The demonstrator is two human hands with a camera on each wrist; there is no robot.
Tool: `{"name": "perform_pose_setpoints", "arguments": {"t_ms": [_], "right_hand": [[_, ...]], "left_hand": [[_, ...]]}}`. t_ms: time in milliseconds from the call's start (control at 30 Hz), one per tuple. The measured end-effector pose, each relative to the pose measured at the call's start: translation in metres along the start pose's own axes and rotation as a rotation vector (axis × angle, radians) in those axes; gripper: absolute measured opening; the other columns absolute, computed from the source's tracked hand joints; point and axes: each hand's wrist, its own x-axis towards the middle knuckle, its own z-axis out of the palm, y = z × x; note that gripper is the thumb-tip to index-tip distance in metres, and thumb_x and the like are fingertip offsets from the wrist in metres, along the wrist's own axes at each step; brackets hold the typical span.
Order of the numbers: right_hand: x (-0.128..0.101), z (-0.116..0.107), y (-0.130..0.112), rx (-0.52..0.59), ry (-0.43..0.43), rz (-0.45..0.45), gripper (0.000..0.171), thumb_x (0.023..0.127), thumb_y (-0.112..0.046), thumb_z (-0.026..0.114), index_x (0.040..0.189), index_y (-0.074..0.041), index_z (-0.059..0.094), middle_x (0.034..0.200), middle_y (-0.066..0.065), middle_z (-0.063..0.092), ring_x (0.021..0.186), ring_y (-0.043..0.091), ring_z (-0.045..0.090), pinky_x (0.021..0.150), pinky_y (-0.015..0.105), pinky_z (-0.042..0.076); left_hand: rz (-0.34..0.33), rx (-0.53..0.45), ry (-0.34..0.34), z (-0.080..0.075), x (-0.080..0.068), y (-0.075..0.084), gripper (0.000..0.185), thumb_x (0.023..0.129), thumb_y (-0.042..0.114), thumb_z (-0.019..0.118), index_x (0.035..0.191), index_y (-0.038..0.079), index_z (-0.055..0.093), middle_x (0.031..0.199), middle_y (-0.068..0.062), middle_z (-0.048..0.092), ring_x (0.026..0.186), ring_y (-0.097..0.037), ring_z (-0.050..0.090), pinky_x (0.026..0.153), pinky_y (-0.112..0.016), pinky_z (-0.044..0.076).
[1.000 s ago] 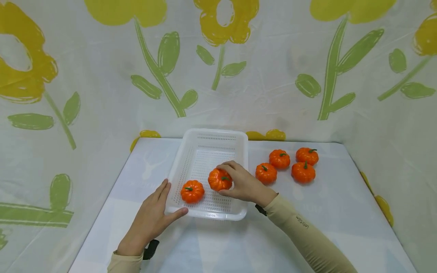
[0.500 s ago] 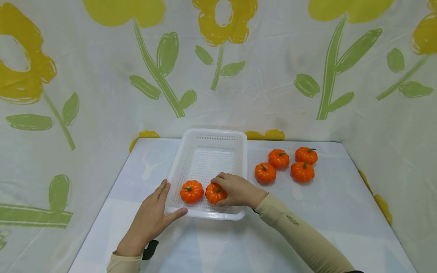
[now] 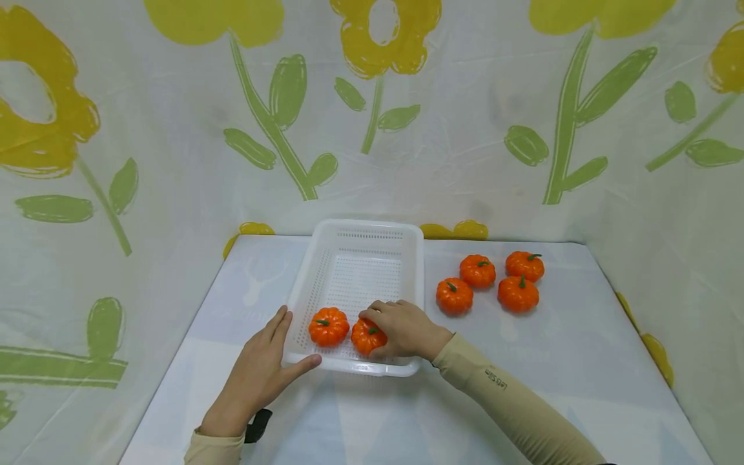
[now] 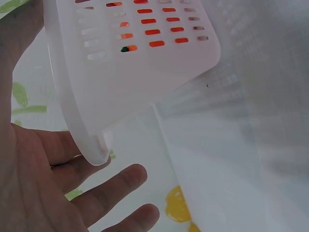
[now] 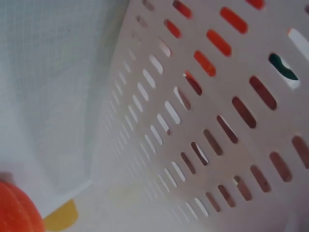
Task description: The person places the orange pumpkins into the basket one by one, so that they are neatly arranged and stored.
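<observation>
The small orange plastic pumpkin with a green stem (image 3: 367, 336) is now set down on the perforated floor of the white slotted plastic basket (image 3: 356, 229), at its near end, just beside a second orange pumpkin (image 3: 328, 326) already lying there; a second ago it was held clear of the floor further up the basket, so it has been lowered and drawn toward the near wall. The right hand (image 3: 403, 329) is still curled over it, fingers wrapped round its top and side, so the pumpkin is judged placed but not yet released. The left hand (image 3: 259, 371) has stayed where it was, fingers straight and flat on the bench (image 3: 372, 420), thumb laid along the basket's near left corner, steadying it and gripping nothing. Four more orange pumpkins (image 3: 489, 281) are left in a cluster on the bench to the right of the basket, well apart from both hands. The whole layout is given only by the head view. From the left wrist view the basket's rounded corner (image 4: 96, 150) is seen touching the open palm (image 4: 38, 183), with orange showing through the slots. From the right wrist view the slotted wall (image 5: 207, 121) is shown close up with an orange edge at the lower left corner, but the grip itself is not seen there.
</observation>
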Motion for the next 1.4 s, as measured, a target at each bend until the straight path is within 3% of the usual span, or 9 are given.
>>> {"name": "perform_pose_setpoints", "arguments": {"t_ms": [567, 700, 967, 1100, 1400], "right_hand": [[-0.002, 0.001, 0.001, 0.064, 0.049, -0.012, 0.065, 0.083, -0.053, 0.077, 0.136, -0.018, 0.061, 0.128, 0.000, 0.062, 0.115, 0.020, 0.060, 0.104, 0.042, 0.047], [-0.001, 0.002, 0.005, 0.122, 0.156, -0.042, 0.054, 0.088, -0.048, 0.074, 0.132, -0.017, 0.063, 0.129, -0.002, 0.062, 0.116, 0.019, 0.059, 0.102, 0.039, 0.049], [-0.010, -0.005, 0.017, 0.237, 0.484, -0.079, 0.043, 0.093, -0.033, 0.074, 0.130, -0.012, 0.063, 0.132, 0.000, 0.061, 0.122, 0.018, 0.057, 0.105, 0.035, 0.049], [-0.021, -0.012, 0.029, 0.292, 0.557, -0.010, 0.044, 0.095, -0.031, 0.073, 0.132, -0.011, 0.061, 0.134, 0.001, 0.059, 0.124, 0.019, 0.056, 0.105, 0.038, 0.049], [-0.048, -0.021, 0.061, 0.310, 0.579, 0.220, 0.049, 0.094, -0.031, 0.073, 0.137, -0.012, 0.058, 0.139, 0.005, 0.056, 0.130, 0.024, 0.052, 0.107, 0.045, 0.047]], "left_hand": [[-0.009, 0.010, -0.017, 0.001, 0.000, 0.001, 0.111, 0.083, 0.076, 0.063, 0.154, -0.005, 0.036, 0.161, -0.023, 0.031, 0.133, -0.048, 0.046, 0.107, -0.062, 0.041], [-0.006, 0.007, -0.013, 0.000, 0.000, 0.001, 0.110, 0.083, 0.075, 0.063, 0.154, -0.005, 0.036, 0.161, -0.022, 0.031, 0.133, -0.048, 0.046, 0.107, -0.062, 0.041], [-0.011, 0.004, -0.016, -0.001, 0.001, 0.002, 0.110, 0.083, 0.076, 0.062, 0.154, -0.004, 0.036, 0.161, -0.022, 0.031, 0.134, -0.048, 0.045, 0.108, -0.062, 0.041], [0.000, 0.003, -0.011, -0.001, 0.001, 0.003, 0.108, 0.085, 0.074, 0.063, 0.153, -0.005, 0.036, 0.161, -0.022, 0.031, 0.134, -0.048, 0.046, 0.108, -0.061, 0.041], [-0.012, 0.006, -0.015, -0.003, 0.001, 0.003, 0.109, 0.084, 0.075, 0.063, 0.154, -0.004, 0.036, 0.161, -0.022, 0.031, 0.134, -0.048, 0.045, 0.109, -0.061, 0.040]]}}
